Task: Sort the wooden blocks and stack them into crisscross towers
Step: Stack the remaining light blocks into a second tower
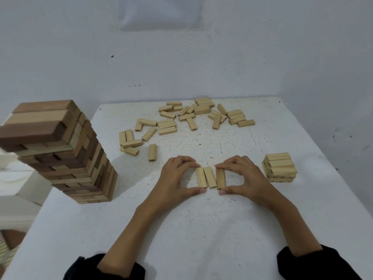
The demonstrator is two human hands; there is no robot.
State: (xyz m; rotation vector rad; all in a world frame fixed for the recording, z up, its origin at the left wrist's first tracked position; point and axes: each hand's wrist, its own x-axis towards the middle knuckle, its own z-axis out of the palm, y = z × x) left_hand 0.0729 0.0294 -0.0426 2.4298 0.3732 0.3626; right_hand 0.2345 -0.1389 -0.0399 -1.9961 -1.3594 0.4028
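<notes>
Squaring three blocks (210, 177); left hand (175, 178) and right hand (244, 178) each pinched an outer one lengthwise; gaps needed closing evenly.

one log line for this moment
left hand pinches three-block row at left | right hand pinches it at right | small stack right | loose blocks far | tall tower left

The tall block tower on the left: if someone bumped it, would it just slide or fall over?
Probably topple: the tall block tower is much higher than its base is wide, and it stands near the table edge. Its layers look offset, with gaps, so single blocks may shift. The pieces look like solid wood, so stiff rather than fragile.
</notes>
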